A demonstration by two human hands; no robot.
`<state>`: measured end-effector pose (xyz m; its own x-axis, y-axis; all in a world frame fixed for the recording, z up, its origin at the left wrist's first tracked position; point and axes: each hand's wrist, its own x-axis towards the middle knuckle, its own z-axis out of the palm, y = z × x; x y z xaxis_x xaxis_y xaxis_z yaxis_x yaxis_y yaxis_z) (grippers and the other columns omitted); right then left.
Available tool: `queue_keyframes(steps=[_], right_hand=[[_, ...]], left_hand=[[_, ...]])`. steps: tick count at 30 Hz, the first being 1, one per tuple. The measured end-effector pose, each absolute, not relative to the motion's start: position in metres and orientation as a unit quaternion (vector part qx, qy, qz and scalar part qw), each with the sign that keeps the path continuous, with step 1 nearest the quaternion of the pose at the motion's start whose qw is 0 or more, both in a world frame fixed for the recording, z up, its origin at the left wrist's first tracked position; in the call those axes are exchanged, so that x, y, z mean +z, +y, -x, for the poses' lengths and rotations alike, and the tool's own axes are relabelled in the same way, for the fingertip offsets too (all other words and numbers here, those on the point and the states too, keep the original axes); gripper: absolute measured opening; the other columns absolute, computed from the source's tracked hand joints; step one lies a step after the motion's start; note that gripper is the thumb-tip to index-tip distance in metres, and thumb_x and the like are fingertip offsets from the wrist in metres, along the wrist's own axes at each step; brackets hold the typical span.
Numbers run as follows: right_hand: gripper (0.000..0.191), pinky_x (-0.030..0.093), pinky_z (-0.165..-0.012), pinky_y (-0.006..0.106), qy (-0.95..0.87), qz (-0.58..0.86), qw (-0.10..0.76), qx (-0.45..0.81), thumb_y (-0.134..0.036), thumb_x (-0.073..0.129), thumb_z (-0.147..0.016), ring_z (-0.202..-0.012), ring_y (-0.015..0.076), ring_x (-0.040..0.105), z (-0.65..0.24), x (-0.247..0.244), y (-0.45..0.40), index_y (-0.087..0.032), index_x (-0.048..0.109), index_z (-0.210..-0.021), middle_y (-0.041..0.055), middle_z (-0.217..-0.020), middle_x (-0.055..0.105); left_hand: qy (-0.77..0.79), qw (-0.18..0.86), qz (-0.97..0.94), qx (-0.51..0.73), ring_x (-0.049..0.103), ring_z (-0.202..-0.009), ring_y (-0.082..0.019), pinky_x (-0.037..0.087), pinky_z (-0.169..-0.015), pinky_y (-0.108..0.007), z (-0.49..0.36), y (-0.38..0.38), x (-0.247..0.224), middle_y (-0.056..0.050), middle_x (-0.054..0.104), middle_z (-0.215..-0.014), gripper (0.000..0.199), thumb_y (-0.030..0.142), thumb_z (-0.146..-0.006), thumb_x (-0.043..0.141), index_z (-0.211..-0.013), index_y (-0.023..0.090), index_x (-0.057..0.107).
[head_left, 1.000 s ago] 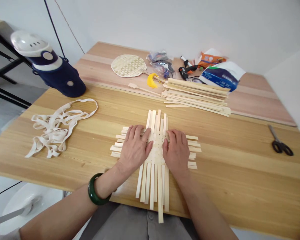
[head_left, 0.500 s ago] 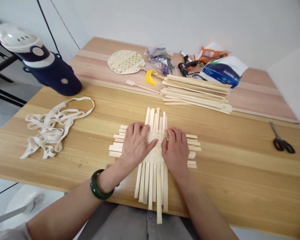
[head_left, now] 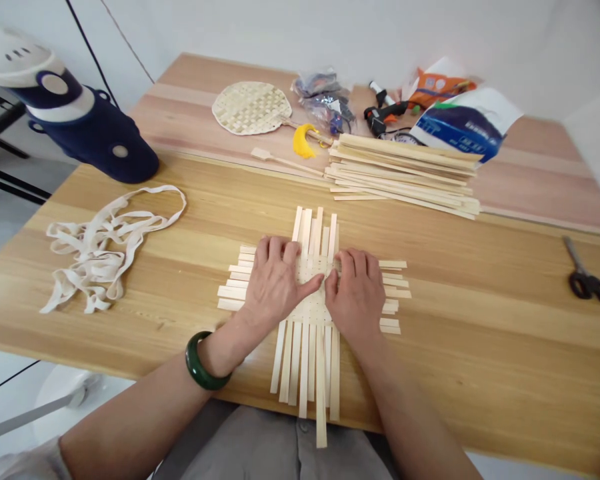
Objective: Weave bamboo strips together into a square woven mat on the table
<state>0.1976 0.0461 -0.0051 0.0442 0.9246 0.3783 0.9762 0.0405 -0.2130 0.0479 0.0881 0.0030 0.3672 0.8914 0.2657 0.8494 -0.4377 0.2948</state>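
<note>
A flat weave of pale bamboo strips [head_left: 313,310] lies on the pine table top [head_left: 480,333], with loose strip ends sticking out on all four sides. My left hand [head_left: 275,283] presses on its left part, thumb stretched across the weave towards my right hand. My right hand [head_left: 356,297] rests on its right part, fingers curled slightly. The hands nearly touch, and they hide most of the weave's centre. A dark green bangle [head_left: 205,361] circles my left wrist.
A tangle of white ribbon [head_left: 105,253] lies to the left, near a navy and white appliance [head_left: 90,127]. Further back are a stack of bamboo strips [head_left: 405,177], a woven bamboo fan [head_left: 250,108] and a glue gun [head_left: 380,117]. Black-handled scissors [head_left: 586,283] lie at the right.
My left thumb has swung rightward across the weave, closer to my right hand. The whole scene has shifted slightly in view as my head moved.
</note>
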Motion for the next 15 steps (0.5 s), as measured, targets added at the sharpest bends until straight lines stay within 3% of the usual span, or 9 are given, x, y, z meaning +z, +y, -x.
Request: queue_keyframes(steps=[15], right_hand=[[0.024, 0.043, -0.097, 0.047, -0.692, 0.686, 0.216, -0.064, -0.017, 0.042, -0.091, -0.109, 0.03, 0.046, -0.1964, -0.0047, 0.0465, -0.013, 0.06, -0.107, 0.0145, -0.103, 0.061]], left_hand=[[0.514, 0.041, -0.833, 0.201, 0.045, -0.102, -0.033, 0.043, -0.099, -0.054, -0.0501, 0.0915, -0.0005, -0.014, 0.052, -0.1, 0.044, 0.052, -0.081, 0.067, -0.1, 0.014, 0.055]])
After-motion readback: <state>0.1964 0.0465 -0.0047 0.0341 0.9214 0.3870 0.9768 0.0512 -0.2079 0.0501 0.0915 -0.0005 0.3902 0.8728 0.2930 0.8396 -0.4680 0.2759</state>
